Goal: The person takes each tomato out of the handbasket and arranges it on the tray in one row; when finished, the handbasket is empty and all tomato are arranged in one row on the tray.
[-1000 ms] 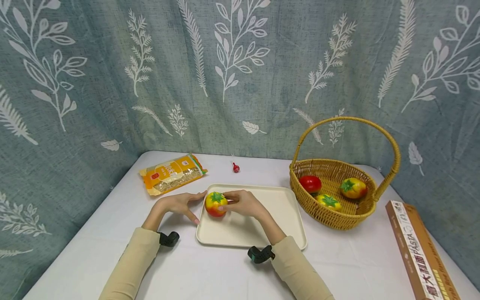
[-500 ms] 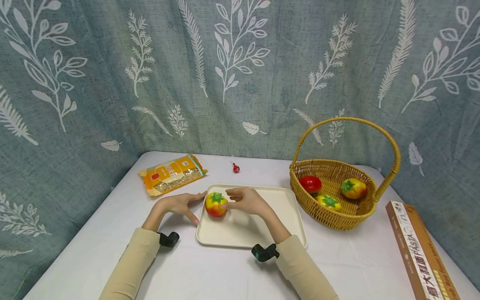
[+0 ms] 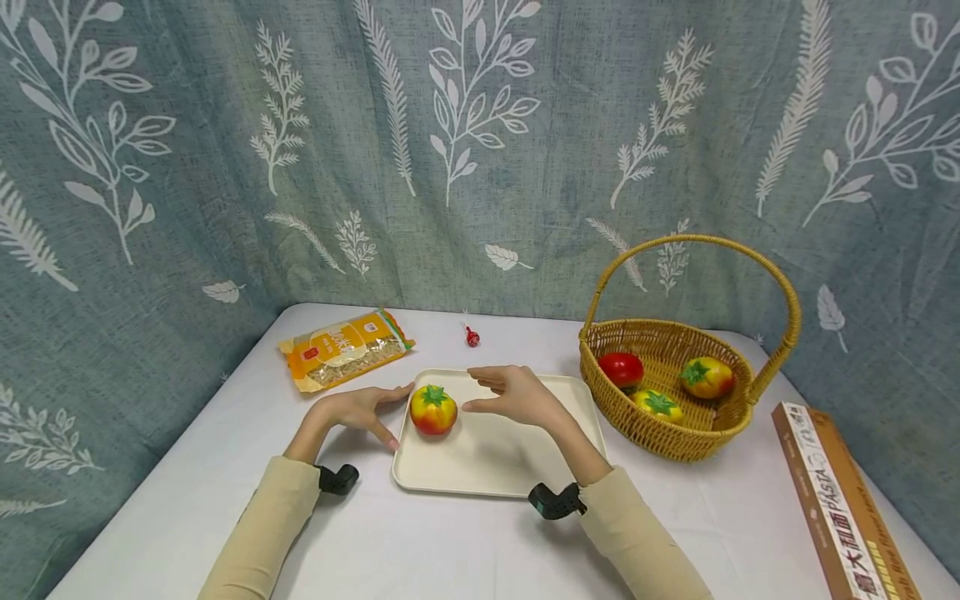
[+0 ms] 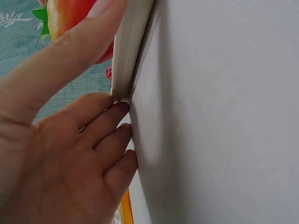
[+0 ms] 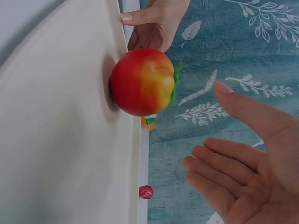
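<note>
A red and yellow tomato (image 3: 432, 410) with a green leafy top sits at the left end of a cream rectangular tray (image 3: 495, 467). My left hand (image 3: 362, 413) rests at the tray's left edge, thumb and fingers spread along the rim; in the left wrist view its fingertips (image 4: 122, 108) meet the rim and the tablecloth. Over the middle of the tray, my right hand (image 3: 519, 395) is held with fingers extended and nothing in it. The right wrist view shows a gap between that hand (image 5: 247, 168) and the tomato (image 5: 142, 82).
A wicker basket (image 3: 678, 442) with a tall handle stands at the right, holding a red tomato (image 3: 621, 368) and two yellowish ones. Behind the tray lie an orange grain packet (image 3: 347, 348) and a red lollipop (image 3: 472, 337). A pasta box (image 3: 843, 508) lies far right.
My right hand has let go of the tomato and drawn away to the right, its fingers opening. The tomato stays on the tray, and my left hand has not moved.
</note>
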A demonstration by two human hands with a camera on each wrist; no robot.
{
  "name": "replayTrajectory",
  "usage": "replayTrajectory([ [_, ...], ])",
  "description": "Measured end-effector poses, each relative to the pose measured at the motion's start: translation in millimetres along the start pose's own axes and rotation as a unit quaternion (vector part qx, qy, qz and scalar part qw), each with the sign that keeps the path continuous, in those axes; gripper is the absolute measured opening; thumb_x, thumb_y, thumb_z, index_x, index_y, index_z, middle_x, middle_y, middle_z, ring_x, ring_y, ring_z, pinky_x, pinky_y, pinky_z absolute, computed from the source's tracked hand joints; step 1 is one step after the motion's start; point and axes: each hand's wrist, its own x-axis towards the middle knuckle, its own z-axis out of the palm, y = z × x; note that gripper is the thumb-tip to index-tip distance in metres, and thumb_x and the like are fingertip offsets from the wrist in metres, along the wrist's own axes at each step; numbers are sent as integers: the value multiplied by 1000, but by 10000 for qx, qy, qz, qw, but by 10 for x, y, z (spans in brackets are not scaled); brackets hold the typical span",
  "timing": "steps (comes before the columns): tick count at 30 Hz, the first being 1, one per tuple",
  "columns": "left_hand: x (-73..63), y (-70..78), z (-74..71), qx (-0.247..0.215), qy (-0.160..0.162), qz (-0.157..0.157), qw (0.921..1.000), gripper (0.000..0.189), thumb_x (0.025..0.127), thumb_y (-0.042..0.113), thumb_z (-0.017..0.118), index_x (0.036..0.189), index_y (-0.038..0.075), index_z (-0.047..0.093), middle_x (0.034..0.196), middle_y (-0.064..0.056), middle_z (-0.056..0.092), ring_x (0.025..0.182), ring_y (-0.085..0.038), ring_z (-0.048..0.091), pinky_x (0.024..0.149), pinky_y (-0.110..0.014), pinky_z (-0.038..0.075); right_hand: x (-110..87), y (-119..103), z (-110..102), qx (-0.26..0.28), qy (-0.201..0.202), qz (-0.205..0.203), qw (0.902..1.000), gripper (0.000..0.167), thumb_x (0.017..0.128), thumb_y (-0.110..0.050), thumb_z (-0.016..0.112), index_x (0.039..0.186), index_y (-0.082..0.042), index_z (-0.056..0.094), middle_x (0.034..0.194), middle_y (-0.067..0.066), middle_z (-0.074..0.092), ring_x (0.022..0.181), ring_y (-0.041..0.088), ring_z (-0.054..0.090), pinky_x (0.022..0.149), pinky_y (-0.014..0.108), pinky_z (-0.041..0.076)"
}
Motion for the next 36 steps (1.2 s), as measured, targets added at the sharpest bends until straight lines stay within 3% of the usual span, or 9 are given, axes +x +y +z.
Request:
replayTrajectory([
  [22,12,-30,-3,-28,-13,25,10000,106,69,30,88,153,11,27,155,-17,27,142,-39,19,114,-55,16,-384,13,-396,-491,538,-245,9970,63,83,-36,76,136,-11,56,136,9,56,125,31,52,101,42,44],
  [32,5,-19,-12,-64,-29,-2,10000,106,69,31,87,153,11,27,155,-17,27,143,-38,19,115,-54,16,-557,129,-715,-1123,1006,-478,9874,59,82,-33,77,133,-10,60,129,12,61,113,35,60,89,48,52],
  [34,1,-18,-8,-71,-29,-32,10000,106,69,31,88,153,12,27,155,-16,27,143,-37,18,115,-53,15,-580,159,-769,-1253,1010,-413,9861,59,83,-35,76,133,-10,59,121,15,65,86,30,67,75,42,55],
  [36,6,-26,-3,-53,-56,-14,10000,106,69,32,87,153,11,26,155,-17,26,143,-38,18,115,-54,15,-601,187,-817,-1360,1028,-374,9847,59,83,-35,75,133,-10,59,112,16,68,60,24,56,64,37,49],
])
